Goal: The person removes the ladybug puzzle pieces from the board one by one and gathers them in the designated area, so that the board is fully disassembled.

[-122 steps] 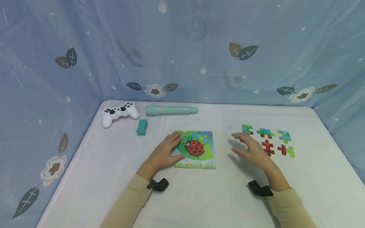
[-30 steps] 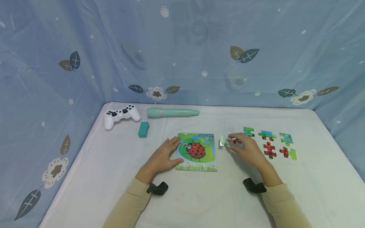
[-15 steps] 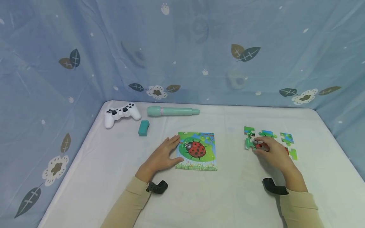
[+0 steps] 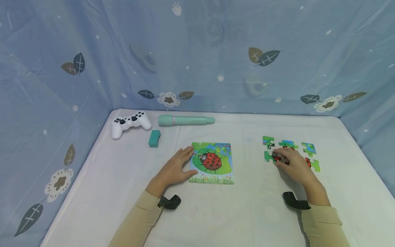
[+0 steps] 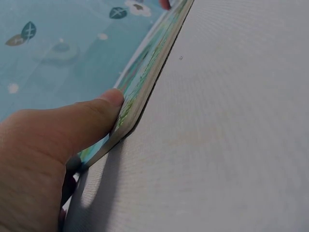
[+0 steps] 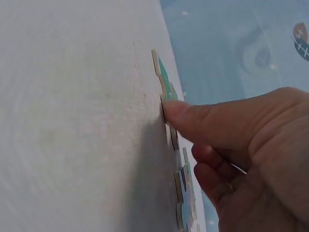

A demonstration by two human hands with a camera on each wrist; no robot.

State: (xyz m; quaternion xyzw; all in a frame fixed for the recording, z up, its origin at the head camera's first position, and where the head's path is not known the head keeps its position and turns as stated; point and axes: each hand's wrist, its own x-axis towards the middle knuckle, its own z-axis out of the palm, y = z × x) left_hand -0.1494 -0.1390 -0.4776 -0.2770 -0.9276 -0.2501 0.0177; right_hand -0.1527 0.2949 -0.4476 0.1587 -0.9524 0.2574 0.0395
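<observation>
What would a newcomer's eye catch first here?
The bright ladybug board near the white tabletop's middle, with the left hand touching its left edge. Next, the right hand, pinching a puzzle piece beside other loose pieces on the right. A white game controller sits far left.

A broad lane of bare surface [image 4: 247, 206] runs front to back between the ladybug board [image 4: 212, 163] and the puzzle pieces [image 4: 309, 148]. The left hand [image 4: 174, 168] blocks the board's left edge; the right hand [image 4: 294, 165] obstructs the front of the pieces, separated by narrow gaps. Behind the board, passage is barred by the green microphone [image 4: 186, 120], then the patterned curtain [image 4: 197, 61].
</observation>
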